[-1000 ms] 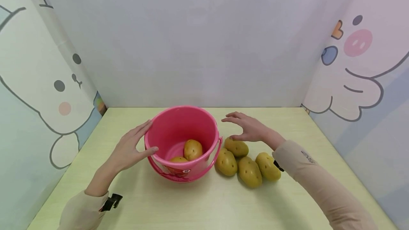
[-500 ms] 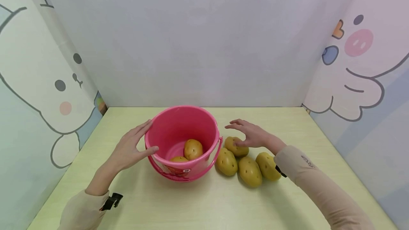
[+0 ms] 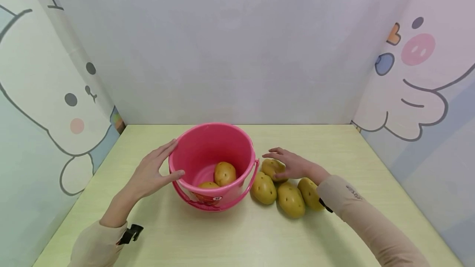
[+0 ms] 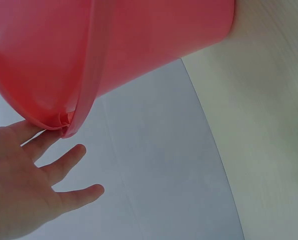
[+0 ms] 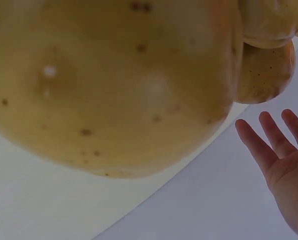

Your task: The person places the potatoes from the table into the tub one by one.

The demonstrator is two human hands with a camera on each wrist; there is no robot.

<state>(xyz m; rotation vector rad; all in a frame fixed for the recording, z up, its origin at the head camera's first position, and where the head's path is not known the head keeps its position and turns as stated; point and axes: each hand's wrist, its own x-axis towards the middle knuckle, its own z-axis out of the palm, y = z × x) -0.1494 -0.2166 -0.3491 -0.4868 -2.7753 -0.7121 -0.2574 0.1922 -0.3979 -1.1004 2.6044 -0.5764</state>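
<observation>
A pink bucket (image 3: 208, 135) stands upright on the table, with two potatoes (image 3: 224, 173) visible inside. My left hand (image 3: 150, 174) rests with extended fingers against the left side of its rim, thumb apart from the fingers. In the left wrist view, fingertips (image 4: 79, 150) show beside the handle joint of the bucket (image 4: 153, 40). To the right of the bucket lies a group of several potatoes (image 3: 291, 200). My right hand (image 3: 297, 165) hovers spread over the rearmost potato (image 3: 272, 169), its thumb overlapping it. A potato (image 5: 114, 90) fills much of the right wrist view.
The bucket's pink handle (image 3: 248, 193) hangs down around its front. A pale wood-toned table (image 3: 222, 242) lies beneath everything. A plain back wall (image 3: 237, 52) and cartoon-printed side walls (image 3: 404, 94) enclose it.
My right hand has come down and slightly toward me, from beyond the rearmost potato to right over it. The left hand and the bucket stay put.
</observation>
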